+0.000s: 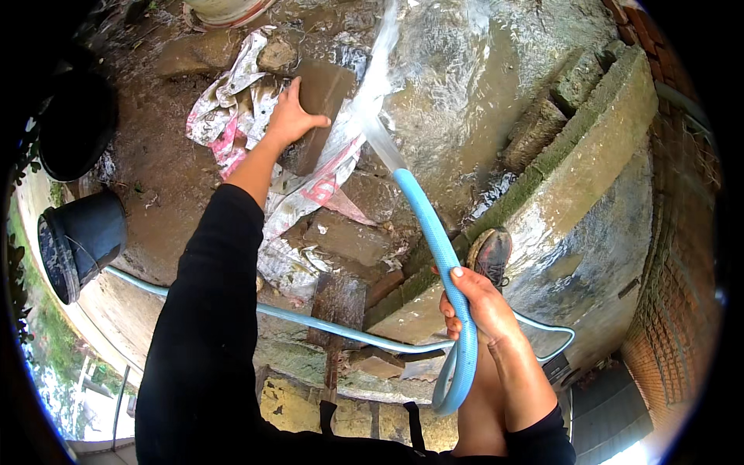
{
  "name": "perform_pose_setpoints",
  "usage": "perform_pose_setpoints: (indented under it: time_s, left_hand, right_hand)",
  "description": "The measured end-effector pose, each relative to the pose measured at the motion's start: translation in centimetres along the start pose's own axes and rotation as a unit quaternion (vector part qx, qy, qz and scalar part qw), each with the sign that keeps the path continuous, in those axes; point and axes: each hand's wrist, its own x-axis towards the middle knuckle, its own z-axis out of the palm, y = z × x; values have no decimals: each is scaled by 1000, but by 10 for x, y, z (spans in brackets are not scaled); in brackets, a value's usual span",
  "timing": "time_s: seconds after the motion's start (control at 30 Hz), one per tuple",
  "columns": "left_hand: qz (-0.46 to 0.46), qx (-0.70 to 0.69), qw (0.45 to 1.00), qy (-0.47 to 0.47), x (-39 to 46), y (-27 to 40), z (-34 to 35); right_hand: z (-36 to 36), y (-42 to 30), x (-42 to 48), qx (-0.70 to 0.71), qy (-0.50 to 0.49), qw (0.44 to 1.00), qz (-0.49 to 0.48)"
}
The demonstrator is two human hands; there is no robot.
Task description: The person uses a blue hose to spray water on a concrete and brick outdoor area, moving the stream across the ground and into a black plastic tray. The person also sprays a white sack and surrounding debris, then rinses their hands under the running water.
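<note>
My right hand (pixel 479 305) is closed around a light blue hose (pixel 427 221) at the lower right of centre. Water (pixel 378 81) gushes from the hose's end, up past a flat brown slab (pixel 325 110) and over the wet ground. My left hand (pixel 293 116) reaches to that slab with thumb and fingers spread, at its upper left side; whether the fingers press on it I cannot tell. Under and around the slab lies a muddy, crumpled white and pink woven plastic sack (pixel 232 116), which runs down toward more flat stones (pixel 349 238).
A mossy concrete curb (pixel 558 145) runs diagonally at right, with stone blocks (pixel 535 133) beside it and my shoe (pixel 491 256) at its lower part. Black buckets (pixel 96 232) stand at left. The hose crosses low, over a metal blade (pixel 340 308). A pot (pixel 226 11) is at the top.
</note>
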Motion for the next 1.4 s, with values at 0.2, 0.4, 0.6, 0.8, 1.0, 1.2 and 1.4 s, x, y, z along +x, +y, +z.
perform_pose_setpoints:
  time_s: [0.2, 0.4, 0.6, 0.8, 1.0, 1.2, 1.4]
  left_hand:
    - [-144, -526, 825, -148, 9, -11, -15]
    - [-172, -690, 691, -127, -3, -1, -11]
    - [-196, -601, 758, -158, -5, -12, -33]
    - [-196, -383, 892, -140, -22, -34, -116]
    - [-59, 83, 994, -43, -21, -107, -218]
    - [40, 500, 865, -9, -5, -109, -301]
    - [-34, 312, 941, 122, 11, -154, -255]
  right_hand:
    - [18, -8, -8, -35, -43, 998, -6]
    - [34, -15, -12, -63, -84, 994, -14]
    - [38, -18, -9, -51, -37, 998, -23]
    - [35, -22, 7, -31, 7, 998, -52]
    - [43, -19, 18, -72, 26, 996, -47]
    - [51, -17, 28, -122, 52, 989, -63]
    - [85, -25, 38, -111, 70, 986, -103]
